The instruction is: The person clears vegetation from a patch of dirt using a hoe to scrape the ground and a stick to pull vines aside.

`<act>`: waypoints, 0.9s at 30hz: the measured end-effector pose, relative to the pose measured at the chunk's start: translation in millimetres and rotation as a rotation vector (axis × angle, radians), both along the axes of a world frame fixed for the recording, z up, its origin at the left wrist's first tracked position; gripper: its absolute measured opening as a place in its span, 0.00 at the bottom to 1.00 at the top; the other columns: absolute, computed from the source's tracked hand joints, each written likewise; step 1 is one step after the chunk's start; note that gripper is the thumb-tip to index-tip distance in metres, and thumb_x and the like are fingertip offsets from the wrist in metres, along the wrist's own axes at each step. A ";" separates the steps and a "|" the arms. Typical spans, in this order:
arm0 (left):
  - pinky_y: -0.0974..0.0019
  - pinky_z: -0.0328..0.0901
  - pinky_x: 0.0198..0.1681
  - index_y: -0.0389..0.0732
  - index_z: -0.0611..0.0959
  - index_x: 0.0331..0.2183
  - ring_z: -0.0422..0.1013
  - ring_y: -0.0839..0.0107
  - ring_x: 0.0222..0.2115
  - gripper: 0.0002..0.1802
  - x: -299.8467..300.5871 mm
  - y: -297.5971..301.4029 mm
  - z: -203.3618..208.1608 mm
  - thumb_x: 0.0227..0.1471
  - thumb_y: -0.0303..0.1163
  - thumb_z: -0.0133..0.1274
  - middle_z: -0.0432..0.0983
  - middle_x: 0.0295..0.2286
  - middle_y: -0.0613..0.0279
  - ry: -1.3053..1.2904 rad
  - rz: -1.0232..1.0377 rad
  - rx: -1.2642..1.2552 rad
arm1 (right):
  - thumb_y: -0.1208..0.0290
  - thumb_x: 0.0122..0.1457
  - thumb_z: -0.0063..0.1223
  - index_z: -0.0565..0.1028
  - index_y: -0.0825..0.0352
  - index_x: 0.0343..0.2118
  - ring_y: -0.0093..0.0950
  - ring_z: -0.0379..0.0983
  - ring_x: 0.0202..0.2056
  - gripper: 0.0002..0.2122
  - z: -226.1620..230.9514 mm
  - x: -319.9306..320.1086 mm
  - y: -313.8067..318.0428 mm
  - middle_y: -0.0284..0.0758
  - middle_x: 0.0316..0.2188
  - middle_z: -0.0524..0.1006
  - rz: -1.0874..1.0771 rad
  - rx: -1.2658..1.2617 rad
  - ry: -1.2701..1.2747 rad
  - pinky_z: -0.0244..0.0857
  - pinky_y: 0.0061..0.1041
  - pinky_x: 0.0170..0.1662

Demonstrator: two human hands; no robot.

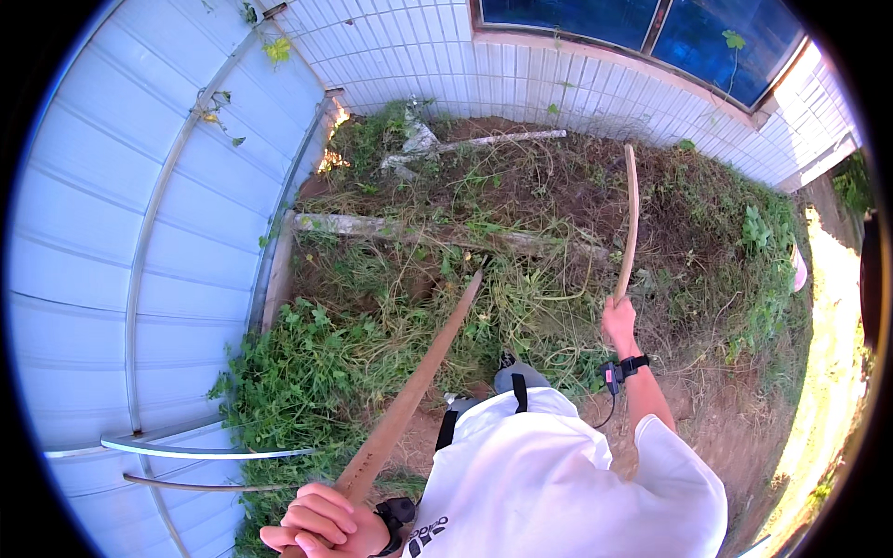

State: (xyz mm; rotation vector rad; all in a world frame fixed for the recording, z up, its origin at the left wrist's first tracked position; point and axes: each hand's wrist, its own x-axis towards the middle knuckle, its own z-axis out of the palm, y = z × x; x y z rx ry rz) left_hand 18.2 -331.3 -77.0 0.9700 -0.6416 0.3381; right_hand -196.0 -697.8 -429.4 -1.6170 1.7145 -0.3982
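Observation:
My left hand (321,521) is at the lower left edge, fingers wrapped round the thick end of a long wooden tool handle (405,400). From there the handle slants away to the middle of the weeds, narrowing to a dark tip; whatever head it may carry is hidden in the grass. Farther forward on the right, my right hand (619,321) grips the lower end of a slim, slightly curved wooden stick (633,214). That stick points up and away over dry stems. Cut or flattened grass (521,298) lies between the two.
A pale metal-panel wall (84,242) closes the left side, with a bent rail (205,450) sticking out low. A white tiled wall (419,56) with a blue window (577,19) stands ahead. A weathered beam (358,225) crosses the weeds; green leafy plants (288,381) crowd its near side.

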 end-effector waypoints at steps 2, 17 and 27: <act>0.73 0.52 0.16 0.44 0.66 0.34 0.52 0.79 0.10 0.02 2.7 -7.9 1.0 0.60 0.30 0.39 0.55 0.12 0.71 -0.025 -0.022 0.001 | 0.62 0.59 0.49 0.67 0.75 0.31 0.46 0.76 0.24 0.15 -26.6 -9.9 -23.1 0.52 0.22 0.76 0.032 -0.137 0.140 0.70 0.42 0.27; 0.73 0.53 0.15 0.44 0.67 0.33 0.55 0.79 0.10 0.05 -0.7 -41.0 2.5 0.61 0.33 0.40 0.57 0.13 0.70 -0.153 -0.067 0.018 | 0.67 0.65 0.39 0.60 0.61 0.28 0.17 0.54 0.12 0.09 -166.3 -46.6 17.3 0.25 0.14 0.59 -0.601 1.126 -0.837 0.54 0.16 0.13; 0.74 0.53 0.16 0.45 0.64 0.29 0.52 0.80 0.10 0.07 9.7 -53.8 6.1 0.61 0.31 0.39 0.55 0.12 0.71 -0.140 -0.105 0.043 | 0.68 0.54 0.49 0.77 0.69 0.40 0.44 0.76 0.43 0.14 -105.0 -138.1 30.7 0.48 0.38 0.79 0.174 0.509 0.659 0.72 0.38 0.44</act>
